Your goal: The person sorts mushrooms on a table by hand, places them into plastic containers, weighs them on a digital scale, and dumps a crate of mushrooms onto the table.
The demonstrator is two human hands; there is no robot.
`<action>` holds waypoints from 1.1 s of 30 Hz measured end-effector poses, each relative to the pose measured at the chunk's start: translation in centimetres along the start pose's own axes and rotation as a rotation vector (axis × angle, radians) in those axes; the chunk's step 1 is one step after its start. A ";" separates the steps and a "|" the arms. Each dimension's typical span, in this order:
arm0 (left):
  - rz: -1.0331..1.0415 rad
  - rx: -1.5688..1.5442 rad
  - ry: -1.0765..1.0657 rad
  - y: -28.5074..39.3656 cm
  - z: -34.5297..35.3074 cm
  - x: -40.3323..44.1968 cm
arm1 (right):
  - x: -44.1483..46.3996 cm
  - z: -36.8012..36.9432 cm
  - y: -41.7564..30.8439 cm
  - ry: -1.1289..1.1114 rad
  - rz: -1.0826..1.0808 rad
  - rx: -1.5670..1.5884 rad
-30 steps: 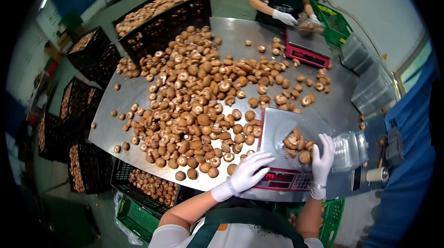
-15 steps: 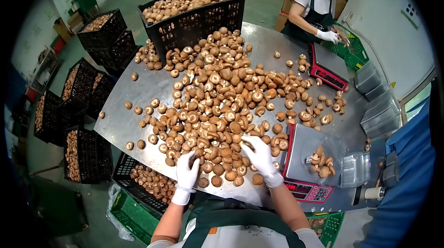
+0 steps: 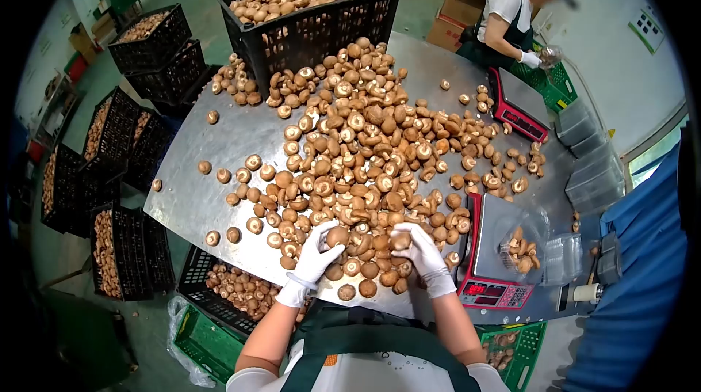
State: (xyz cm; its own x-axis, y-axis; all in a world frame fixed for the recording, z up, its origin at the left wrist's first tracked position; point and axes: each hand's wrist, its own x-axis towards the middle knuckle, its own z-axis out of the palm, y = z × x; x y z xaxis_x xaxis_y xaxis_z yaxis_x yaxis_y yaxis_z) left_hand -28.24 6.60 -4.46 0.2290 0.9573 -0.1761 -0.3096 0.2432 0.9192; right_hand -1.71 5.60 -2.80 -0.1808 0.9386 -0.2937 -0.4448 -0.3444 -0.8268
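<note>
A large heap of brown shiitake mushrooms covers the middle of the metal table. My left hand, in a white glove, has its thumb and fingers around a mushroom at the near edge of the heap. Opposite it, my right hand, gloved too, grips another mushroom, partly covered by the fingers. To the right of that hand stands a red-framed scale with a lit display. A clear plastic tub with several mushrooms sits on it.
A black crate full of mushrooms stands at the table's back. More black crates are stacked on the left floor. A second scale and clear tubs are on the right. A co-worker handles a package at the back right.
Both hands have closed around mushrooms at the heap's near edge; the left hand has shifted right. The co-worker has moved slightly, and the view has tilted a little.
</note>
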 end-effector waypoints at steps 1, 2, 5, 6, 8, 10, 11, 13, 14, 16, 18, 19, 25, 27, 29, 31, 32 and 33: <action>0.008 -0.035 -0.006 -0.1 0.0 -0.4 | -0.1 0.4 0.5 -0.060 0.003 -0.060; 0.016 -0.069 -0.010 -0.3 0.1 -0.7 | 0.0 1.2 1.2 -0.121 0.006 -0.119; 0.041 -0.013 -0.089 -0.4 0.8 -1.5 | -0.1 5.1 2.7 -0.180 0.036 -0.244; 0.029 -0.030 -0.119 -0.3 1.2 -1.6 | 0.0 6.1 3.1 -0.166 0.052 -0.281; 0.010 0.001 -0.094 0.1 1.6 -2.0 | 0.2 7.0 3.2 -0.171 0.028 -0.251; 0.142 0.415 -0.007 1.3 1.2 -2.6 | 0.4 7.3 3.4 -0.208 0.076 -0.210; 0.108 0.396 -0.042 2.5 0.5 -3.2 | 0.6 6.3 4.1 -0.310 0.136 -0.363; 0.068 0.416 -0.174 4.3 -3.2 -4.9 | -0.4 7.1 3.2 -0.421 0.135 -0.536; -0.099 0.434 -0.285 6.6 -5.0 -6.0 | -0.8 7.4 2.5 -0.474 0.167 -0.539; -0.049 0.664 -0.406 7.6 -9.4 -7.8 | -0.9 6.9 2.2 -0.429 0.207 -0.525; -0.040 0.755 -0.220 9.1 -10.4 -8.5 | -0.2 6.0 2.7 -0.331 0.071 -0.798; -0.083 0.617 -0.062 8.5 -10.3 -8.1 | 0.5 5.4 3.4 -0.283 -0.017 -0.873; 0.209 0.752 0.412 3.5 -8.1 0.3 | 4.6 8.9 2.5 -0.156 -0.529 -1.700; 0.381 0.964 0.434 2.5 -7.5 3.9 | 7.0 8.3 1.7 -0.018 -0.471 -1.798; 0.462 1.185 0.432 1.8 -7.1 7.3 | 8.4 6.2 0.4 0.082 -0.437 -1.807; 0.451 1.384 0.442 1.2 -6.6 10.2 | 9.2 3.8 -0.1 0.104 -0.463 -1.739; 0.406 1.438 0.403 0.6 -6.5 11.1 | 9.0 3.2 -0.2 0.102 -0.464 -1.726; 0.401 1.458 0.386 0.6 -6.3 11.4 | 8.7 3.2 -0.3 0.113 -0.507 -1.714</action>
State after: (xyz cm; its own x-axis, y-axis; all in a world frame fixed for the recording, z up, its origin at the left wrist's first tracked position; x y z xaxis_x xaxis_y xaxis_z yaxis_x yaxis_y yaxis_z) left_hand -31.63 18.60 -8.11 0.0410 0.9565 0.2887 0.8917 -0.1653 0.4213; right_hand -5.99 13.77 -3.57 -0.2422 0.9579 0.1545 0.8966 0.2818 -0.3416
